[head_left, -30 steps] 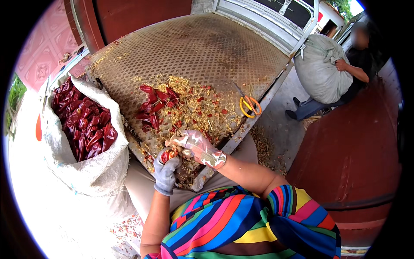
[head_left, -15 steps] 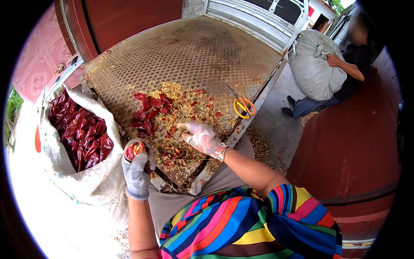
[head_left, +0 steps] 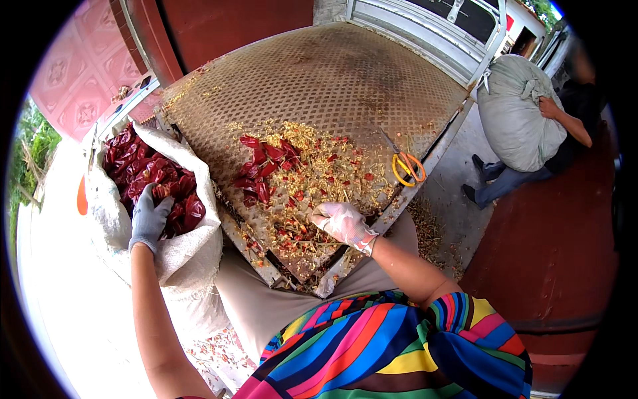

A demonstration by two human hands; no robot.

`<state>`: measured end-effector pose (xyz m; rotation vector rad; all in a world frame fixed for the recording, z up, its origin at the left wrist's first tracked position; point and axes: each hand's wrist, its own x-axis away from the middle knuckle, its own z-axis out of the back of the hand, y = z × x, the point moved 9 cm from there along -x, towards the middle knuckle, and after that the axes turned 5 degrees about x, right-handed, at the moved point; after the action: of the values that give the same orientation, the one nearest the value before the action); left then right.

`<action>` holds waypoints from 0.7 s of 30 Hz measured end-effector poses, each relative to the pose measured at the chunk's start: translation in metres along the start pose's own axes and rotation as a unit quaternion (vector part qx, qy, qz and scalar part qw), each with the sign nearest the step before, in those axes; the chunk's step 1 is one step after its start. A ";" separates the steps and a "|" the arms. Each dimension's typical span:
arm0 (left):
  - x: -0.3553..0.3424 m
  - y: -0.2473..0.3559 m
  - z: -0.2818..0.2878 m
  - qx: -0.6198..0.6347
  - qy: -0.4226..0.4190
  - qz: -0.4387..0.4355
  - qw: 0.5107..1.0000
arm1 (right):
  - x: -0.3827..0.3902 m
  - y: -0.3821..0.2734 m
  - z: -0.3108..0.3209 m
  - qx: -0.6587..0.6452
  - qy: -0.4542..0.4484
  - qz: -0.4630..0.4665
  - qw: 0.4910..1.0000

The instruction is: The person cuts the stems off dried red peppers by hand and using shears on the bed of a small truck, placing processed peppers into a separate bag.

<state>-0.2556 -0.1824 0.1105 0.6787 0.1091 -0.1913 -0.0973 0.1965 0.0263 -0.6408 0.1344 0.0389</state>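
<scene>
My left hand (head_left: 150, 216), in a grey glove, is in the white woven sack (head_left: 109, 219) at left, fingers curled round a dried red pepper (head_left: 161, 191) among many others. My right hand (head_left: 342, 225), in a pale camouflage glove, is low over the textured metal platform (head_left: 319, 73), fingers curled together; what they hold, if anything, is hidden. Around it lie scattered yellow seeds (head_left: 302, 133), stems and bits of pepper. A pile of red peppers (head_left: 259, 174) lies left of it. Orange-and-yellow-handled scissors (head_left: 409, 167) rest at the platform's right edge.
At right a person (head_left: 571, 123) in dark clothes carries a large pale sack (head_left: 515, 116). A dark red panel (head_left: 538, 266) fills the lower right, and a metal railing (head_left: 412, 26) stands at the back. A pink tiled surface (head_left: 83, 66) is at upper left.
My left hand has moved left from the platform into the sack with the pepper. My right hand has drawn apart from it to the right. The view has shifted slightly.
</scene>
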 end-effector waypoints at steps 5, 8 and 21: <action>0.008 -0.026 -0.016 -0.168 -0.038 0.037 0.984 | 0.005 0.003 -0.004 0.014 0.008 0.023 1.000; 0.009 -0.023 -0.014 -0.212 -0.087 0.100 0.968 | 0.000 0.014 -0.008 -0.024 0.002 0.007 1.000; 0.041 0.018 0.036 -0.279 0.006 0.056 0.959 | -0.085 -0.058 -0.013 0.171 -0.035 0.137 0.975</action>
<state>-0.2106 -0.1977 0.1427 0.1212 0.1294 -0.0400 -0.1781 0.1429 0.0614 -0.2717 0.1560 0.2977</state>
